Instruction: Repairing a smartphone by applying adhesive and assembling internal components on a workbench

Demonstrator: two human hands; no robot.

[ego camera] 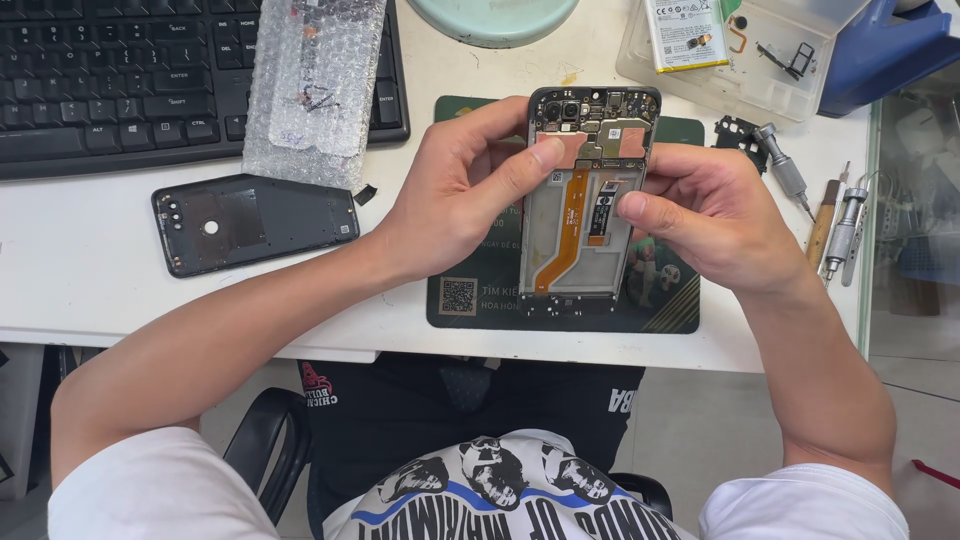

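Over the dark mat [480, 300] on the white bench [90, 280], the left hand [450, 195] and the right hand [715, 215] both grasp the opened phone [590, 190] by its edges, thumbs pressing inside; the pressure should probably be light, away from the orange flex cable [568, 225]. The clear plastic tray [790, 85] at the far right contains a battery [685, 35] and small parts.

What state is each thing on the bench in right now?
Phone: back off, insides exposed, battery bay empty, held upright over the mat.
Left hand: gripping the phone's left edge.
Right hand: gripping its right edge.
Back cover: detached, lying inside up.
Battery: out, in the clear tray.
Screwdrivers: lying unused.
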